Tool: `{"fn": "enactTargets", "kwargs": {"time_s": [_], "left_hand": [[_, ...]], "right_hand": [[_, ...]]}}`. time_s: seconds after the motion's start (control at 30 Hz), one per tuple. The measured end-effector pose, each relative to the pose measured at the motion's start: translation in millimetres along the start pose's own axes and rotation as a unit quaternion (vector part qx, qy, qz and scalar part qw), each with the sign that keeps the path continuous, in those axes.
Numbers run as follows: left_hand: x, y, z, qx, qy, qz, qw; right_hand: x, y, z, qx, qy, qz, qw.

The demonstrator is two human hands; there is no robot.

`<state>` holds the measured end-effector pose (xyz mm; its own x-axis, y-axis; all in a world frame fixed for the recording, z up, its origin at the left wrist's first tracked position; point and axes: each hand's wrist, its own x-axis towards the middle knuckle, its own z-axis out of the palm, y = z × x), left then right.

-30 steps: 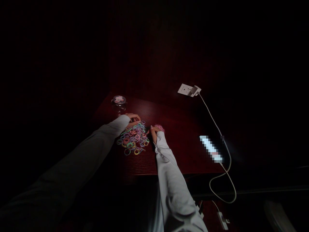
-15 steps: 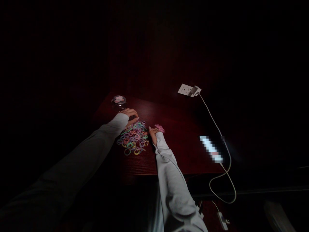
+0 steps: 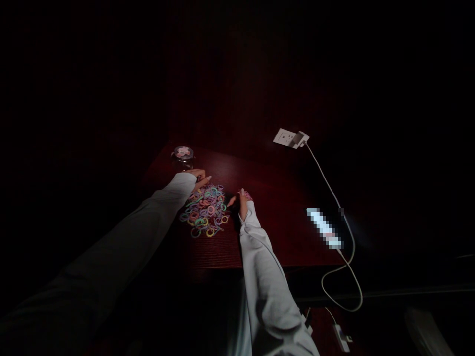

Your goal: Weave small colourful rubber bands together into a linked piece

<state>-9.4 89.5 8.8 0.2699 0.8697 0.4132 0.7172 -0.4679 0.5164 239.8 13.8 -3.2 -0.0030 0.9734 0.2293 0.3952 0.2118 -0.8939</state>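
Observation:
A heap of small colourful hair ties (image 3: 208,210) lies on the dark red table. At the heap's far edge is my left hand (image 3: 199,178), fingers bent and thumb held apart, with nothing visible in it. Just right of the heap, my right hand (image 3: 241,202) has its thumb raised and a finger reaching left toward the ties; its other fingers are hidden. Pink hair ties (image 3: 245,195) form a small cluster behind the right hand, partly covered by it. A clear jar (image 3: 183,157) with a decorated lid stands beyond my left hand.
A phone (image 3: 324,228) with a blurred, lit screen lies on the table's right side. Its white cable (image 3: 322,174) runs up to a charger in the wall socket (image 3: 285,137) and loops below the table edge. A power strip (image 3: 341,338) is lower right. Surroundings are very dark.
My right hand has turned, its thumb rising and shifting right, now covering more of the pink cluster. My left hand has drawn back slightly to the left.

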Motion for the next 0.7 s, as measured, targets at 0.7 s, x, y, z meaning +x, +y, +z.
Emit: {"fn": "enactTargets", "kwargs": {"time_s": [0.7], "left_hand": [[0.5,0.9,22.8,-0.151,-0.09,-0.053,0.983]], "right_hand": [[-11.1,-9.7,0.3,0.081,-0.179,0.119,0.973]]}}
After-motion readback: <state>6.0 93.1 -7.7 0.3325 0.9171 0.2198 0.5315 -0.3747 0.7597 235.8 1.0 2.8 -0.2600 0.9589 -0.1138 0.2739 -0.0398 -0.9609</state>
